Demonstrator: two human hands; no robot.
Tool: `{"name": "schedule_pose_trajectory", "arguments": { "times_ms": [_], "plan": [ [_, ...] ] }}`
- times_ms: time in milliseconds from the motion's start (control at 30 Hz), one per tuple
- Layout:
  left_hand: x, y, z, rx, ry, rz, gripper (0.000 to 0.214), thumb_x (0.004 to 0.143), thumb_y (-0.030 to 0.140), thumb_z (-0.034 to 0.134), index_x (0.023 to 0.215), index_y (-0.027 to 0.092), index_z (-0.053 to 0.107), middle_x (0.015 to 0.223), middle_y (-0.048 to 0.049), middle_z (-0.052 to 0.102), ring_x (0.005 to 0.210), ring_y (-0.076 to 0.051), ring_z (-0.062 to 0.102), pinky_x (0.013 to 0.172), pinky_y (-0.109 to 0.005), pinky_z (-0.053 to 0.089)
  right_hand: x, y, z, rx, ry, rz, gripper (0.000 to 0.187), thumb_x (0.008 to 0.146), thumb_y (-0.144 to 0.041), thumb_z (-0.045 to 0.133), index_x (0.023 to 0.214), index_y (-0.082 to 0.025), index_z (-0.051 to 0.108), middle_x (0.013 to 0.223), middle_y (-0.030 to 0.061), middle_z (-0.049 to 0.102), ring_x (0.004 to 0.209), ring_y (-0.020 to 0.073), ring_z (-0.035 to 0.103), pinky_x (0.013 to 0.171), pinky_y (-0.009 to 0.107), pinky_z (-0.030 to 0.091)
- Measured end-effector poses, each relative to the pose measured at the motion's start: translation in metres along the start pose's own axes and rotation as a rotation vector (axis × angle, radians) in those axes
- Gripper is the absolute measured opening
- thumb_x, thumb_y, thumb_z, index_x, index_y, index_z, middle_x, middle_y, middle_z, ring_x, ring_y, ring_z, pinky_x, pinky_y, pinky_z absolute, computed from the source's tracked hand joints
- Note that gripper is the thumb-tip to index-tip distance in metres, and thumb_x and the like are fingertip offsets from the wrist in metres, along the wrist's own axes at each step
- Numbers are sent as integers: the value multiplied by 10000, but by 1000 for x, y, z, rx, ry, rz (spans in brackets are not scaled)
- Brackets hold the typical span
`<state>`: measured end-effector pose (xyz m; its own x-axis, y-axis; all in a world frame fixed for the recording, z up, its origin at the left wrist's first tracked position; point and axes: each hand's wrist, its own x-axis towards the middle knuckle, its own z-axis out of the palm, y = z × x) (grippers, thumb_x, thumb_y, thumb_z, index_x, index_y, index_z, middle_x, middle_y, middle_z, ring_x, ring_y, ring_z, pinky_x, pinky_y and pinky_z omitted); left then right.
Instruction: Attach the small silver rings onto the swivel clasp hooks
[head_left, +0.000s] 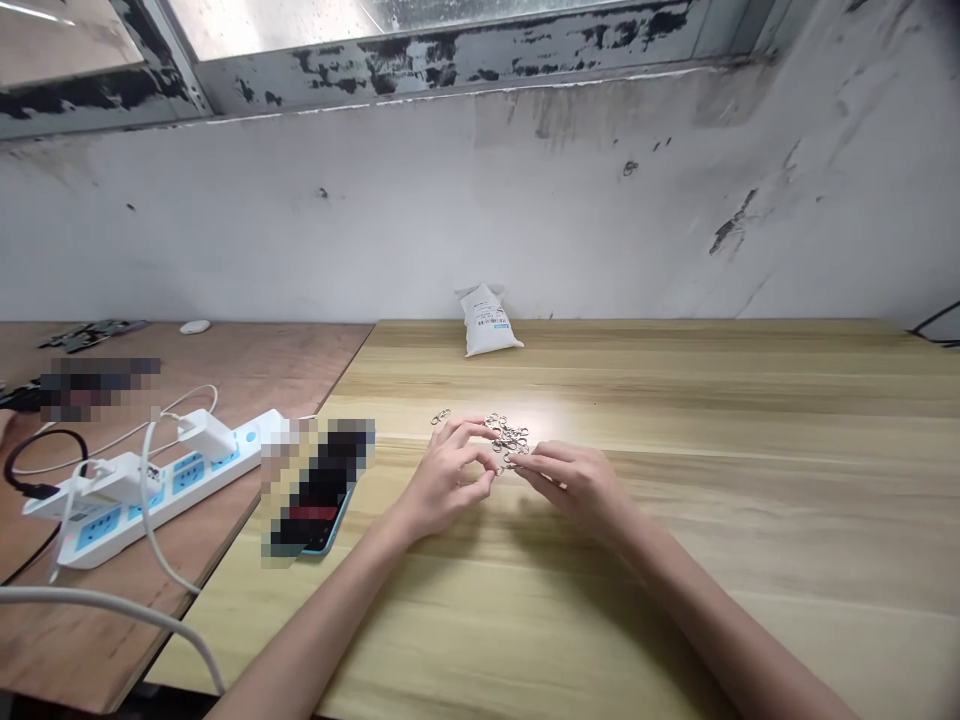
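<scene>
A small heap of silver metal clasps [513, 434], some with rings, lies on the wooden table between my hands. My left hand [450, 472] is at the heap's left side, its middle fingers reaching over the edge. Its thumb and index finger curve into a loop with the tips nearly together; what lies between them is too small to make out. From the right, my right hand [574, 475] pinches a small metal clasp [508, 461] at the near edge of the heap. One pair of loose clasps [441, 416] lies apart, beyond my left hand.
A white plastic packet [489, 322] stands near the wall. Left of my forearm lies a partly blurred phone [330, 530]. On the adjoining brown table [300, 365] are a white power strip [187, 478] with chargers, and cables, one white cable [112, 602] hanging near the edge.
</scene>
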<state>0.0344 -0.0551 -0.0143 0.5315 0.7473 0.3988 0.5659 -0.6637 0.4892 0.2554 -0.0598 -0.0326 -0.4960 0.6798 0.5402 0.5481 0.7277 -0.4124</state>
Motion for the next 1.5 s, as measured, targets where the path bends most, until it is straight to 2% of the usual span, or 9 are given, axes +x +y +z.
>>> {"name": "schedule_pose_trajectory", "arguments": {
  "times_ms": [167, 367, 500, 733, 900, 1067, 1167, 1333, 1500],
  "plan": [
    [-2, -7, 2, 12, -95, 7, 50, 863, 192, 619, 819, 212, 630, 1262, -37, 596, 1317, -258, 417, 1098, -472, 338, 0, -22, 17, -146, -48, -215, 317, 982, -124, 372, 1009, -202, 678, 768, 48, 679, 649, 144, 566, 586, 269, 397],
    [-2, -14, 2, -5, -69, 6, 75, 893, 214, 584, 830, 208, 623, 1257, -42, 591, 1304, -243, 431, 1120, -467, 295, -1, -24, 24, -151, -39, -267, 203, 956, -98, 424, 927, -173, 609, 765, 29, 649, 660, 134, 556, 563, 245, 392],
    [-3, -17, 0, -16, -75, -8, 75, 880, 181, 578, 825, 206, 622, 1242, -43, 587, 1297, -240, 436, 1121, -473, 289, -3, -26, 29, -206, -122, -323, 213, 917, -77, 446, 771, -179, 563, 747, 25, 613, 666, 133, 524, 540, 244, 334],
    [-5, -29, -21, 72, -194, -2, 83, 781, 131, 622, 739, 202, 630, 1174, -44, 597, 1277, -261, 449, 1104, -468, 335, -2, -18, 4, 7, -277, -66, 68, 775, -128, 562, 767, -187, 595, 763, 12, 582, 628, 114, 484, 565, 234, 334],
    [-7, -31, -30, 99, -196, 16, 45, 785, 172, 632, 751, 200, 632, 1117, -51, 609, 1190, -249, 506, 1041, -422, 403, 0, 5, -9, 29, -179, 136, 175, 877, -189, 501, 751, -188, 623, 750, 18, 608, 616, 115, 517, 569, 235, 340],
    [9, -26, -10, 224, -79, -41, 96, 872, 238, 581, 891, 202, 668, 1076, -55, 645, 1032, -226, 577, 920, -400, 446, -1, 25, 0, -63, -140, 290, 211, 930, -284, 487, 1052, -220, 647, 873, 19, 656, 628, 120, 579, 590, 239, 381],
    [25, -20, 9, 418, -82, 49, 106, 866, 264, 618, 910, 192, 681, 1040, -69, 659, 1023, -239, 580, 929, -406, 429, 0, 25, 3, -153, -176, 285, 278, 940, -288, 474, 1168, -238, 626, 921, 30, 642, 651, 128, 604, 575, 239, 374],
    [41, -16, 25, 507, -42, 63, 135, 872, 150, 582, 785, 168, 684, 929, -93, 673, 957, -251, 582, 895, -416, 424, 1, 19, 3, -251, -221, 242, 256, 967, -316, 446, 1061, -263, 679, 925, 35, 612, 648, 122, 596, 553, 233, 343],
    [36, -20, 19, 469, -23, 48, 137, 887, 189, 605, 809, 203, 716, 914, -60, 694, 930, -234, 583, 862, -403, 416, 1, 22, 4, -187, -161, 290, 221, 953, -298, 476, 993, -234, 684, 899, 28, 609, 648, 120, 588, 566, 243, 351]
  ]
}}
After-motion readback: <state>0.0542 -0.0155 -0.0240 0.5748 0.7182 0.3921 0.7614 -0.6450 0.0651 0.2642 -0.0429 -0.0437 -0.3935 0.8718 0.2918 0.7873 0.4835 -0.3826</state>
